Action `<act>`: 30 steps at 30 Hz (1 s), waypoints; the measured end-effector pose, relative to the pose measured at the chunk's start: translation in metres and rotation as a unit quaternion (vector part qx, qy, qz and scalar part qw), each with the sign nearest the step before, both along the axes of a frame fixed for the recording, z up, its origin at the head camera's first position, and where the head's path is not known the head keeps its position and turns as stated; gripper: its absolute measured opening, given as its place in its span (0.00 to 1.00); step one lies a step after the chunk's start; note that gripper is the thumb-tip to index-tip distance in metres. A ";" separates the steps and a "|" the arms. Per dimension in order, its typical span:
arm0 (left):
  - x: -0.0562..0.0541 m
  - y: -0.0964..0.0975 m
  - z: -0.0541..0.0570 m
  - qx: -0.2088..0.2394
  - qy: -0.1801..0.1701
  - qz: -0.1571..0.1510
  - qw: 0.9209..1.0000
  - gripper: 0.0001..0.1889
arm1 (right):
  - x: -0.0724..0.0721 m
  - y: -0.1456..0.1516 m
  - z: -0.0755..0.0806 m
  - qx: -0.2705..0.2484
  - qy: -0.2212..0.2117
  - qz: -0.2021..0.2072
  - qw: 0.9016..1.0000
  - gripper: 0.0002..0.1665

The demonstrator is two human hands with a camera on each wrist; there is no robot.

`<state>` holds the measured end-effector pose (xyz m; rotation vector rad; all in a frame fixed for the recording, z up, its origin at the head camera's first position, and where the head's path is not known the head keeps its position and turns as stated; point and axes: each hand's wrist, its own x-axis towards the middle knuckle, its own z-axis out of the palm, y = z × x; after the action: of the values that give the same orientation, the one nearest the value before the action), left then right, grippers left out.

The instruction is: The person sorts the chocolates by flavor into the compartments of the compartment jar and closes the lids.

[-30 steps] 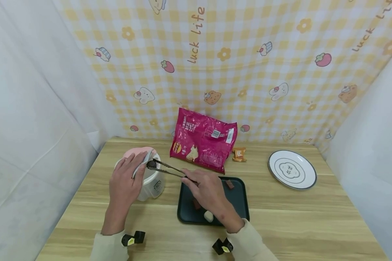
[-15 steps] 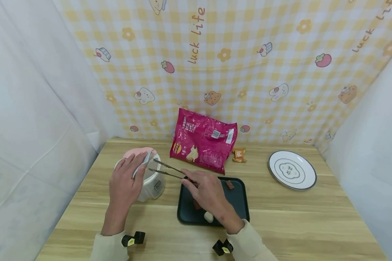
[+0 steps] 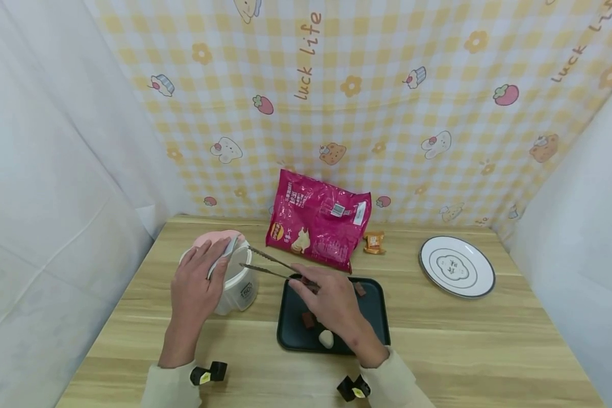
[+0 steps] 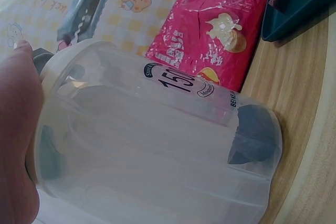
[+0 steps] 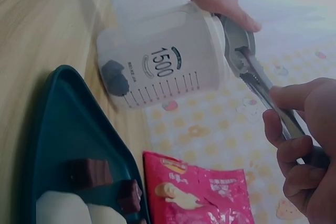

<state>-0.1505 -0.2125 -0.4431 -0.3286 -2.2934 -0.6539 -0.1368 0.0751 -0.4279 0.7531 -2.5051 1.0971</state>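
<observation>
Nearest the person, a pale piece (image 3: pixel 326 339) sits by the near edge of the dark tray (image 3: pixel 372 328), with a brown piece (image 3: pixel 308 320) just beyond it. The right hand (image 3: pixel 331 292) hangs over this tray, its fingers and thumb curled round the tongs (image 3: pixel 267 272). Their long axis runs leftward and slightly away from the person, straight at the mouth of the clear container (image 3: pixel 237 297); the tips stand apart with nothing between them, close to the right side of its rim. From the head view one cannot tell whether they are over the opening or just short of it.

The left hand (image 3: pixel 198 277) is the nearer to the container: its fingers lie fairly straight across the top, against a raised grey flap (image 3: pixel 219 263), while the tray lies nearer the right hand. Low inside the container rest dark chunks (image 5: pixel 115 80). Farther back are the white plate (image 3: pixel 456 266), well to the right, an orange wrapped sweet (image 3: pixel 374 242) and the magenta bag (image 3: pixel 321 218), leaning before the checked cloth (image 3: pixel 352 130)
</observation>
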 end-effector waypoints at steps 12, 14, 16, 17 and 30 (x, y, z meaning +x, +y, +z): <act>-0.002 0.000 -0.001 0.003 0.012 -0.006 1.000 0.25 | 0.016 0.062 -0.019 0.014 -0.009 -0.065 0.998 0.21; -0.002 0.000 -0.001 0.003 0.012 -0.006 1.000 0.25 | 0.021 0.076 -0.026 0.031 -0.016 -0.079 0.996 0.20; -0.002 0.000 -0.001 0.004 0.012 -0.005 1.000 0.25 | 0.026 0.089 -0.033 0.040 -0.025 -0.093 0.995 0.20; -0.001 0.000 -0.001 0.004 0.012 -0.005 1.000 0.25 | 0.029 0.096 -0.035 0.045 -0.029 -0.100 0.994 0.19; 0.000 -0.001 0.000 0.000 0.011 -0.003 1.000 0.24 | 0.061 0.176 -0.055 0.065 -0.064 -0.140 0.986 0.17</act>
<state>-0.1507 -0.2131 -0.4432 -0.3413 -2.2731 -0.6508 -0.0757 0.2513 -0.4830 0.3556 -2.7075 0.9159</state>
